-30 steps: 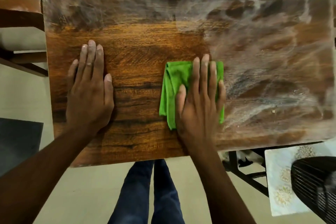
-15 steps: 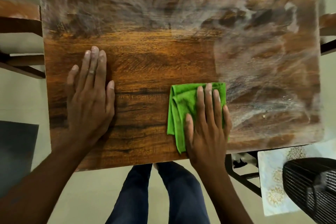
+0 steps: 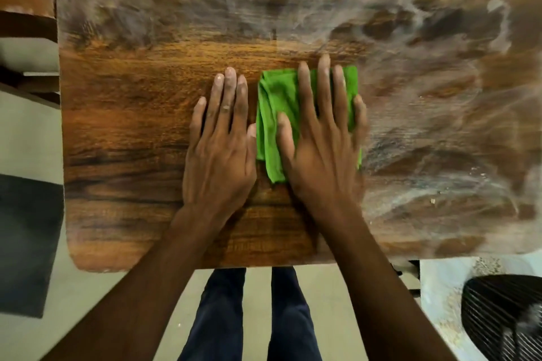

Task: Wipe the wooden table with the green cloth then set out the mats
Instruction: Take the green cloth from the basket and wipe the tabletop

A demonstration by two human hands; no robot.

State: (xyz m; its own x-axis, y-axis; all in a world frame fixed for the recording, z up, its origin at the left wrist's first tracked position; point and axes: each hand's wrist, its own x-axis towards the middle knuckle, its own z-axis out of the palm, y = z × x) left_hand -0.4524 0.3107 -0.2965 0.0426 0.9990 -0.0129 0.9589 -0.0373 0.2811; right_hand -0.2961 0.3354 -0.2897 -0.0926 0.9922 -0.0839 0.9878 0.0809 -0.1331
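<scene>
Item: wiping pass, wooden table, seen from your head camera.

- Hands, 2. Your right hand is lying flat with its fingers spread, pressing down on the green cloth; it is pinching nothing. Your left hand is lying flat on bare wood with its fingers close together, empty, its thumb just touching the cloth's left edge.
- Cloth, 1. Folded into a pad, it is sitting near the middle of the table, under your right palm and fingers. Its long axis is running away from you, in line with your fingers.
- Governing relation: the whitish smeared film is beginning right at the cloth's right edge and is spreading rightward and across the far side. The left and near part is showing clean brown grain. Judged from this, the next stroke is heading right and away from you, and your right hand, already on the cloth, is the nearer one to the dirty area.
- Crumbs: a few small specks are lying in the film near the right front edge; I cannot count them surely.
- Mats: 0 on the table. A pale patterned sheet is showing below the right front corner; I cannot tell whether it is a mat.
- Progress, as a judgement: wiping is looking under half done.
</scene>
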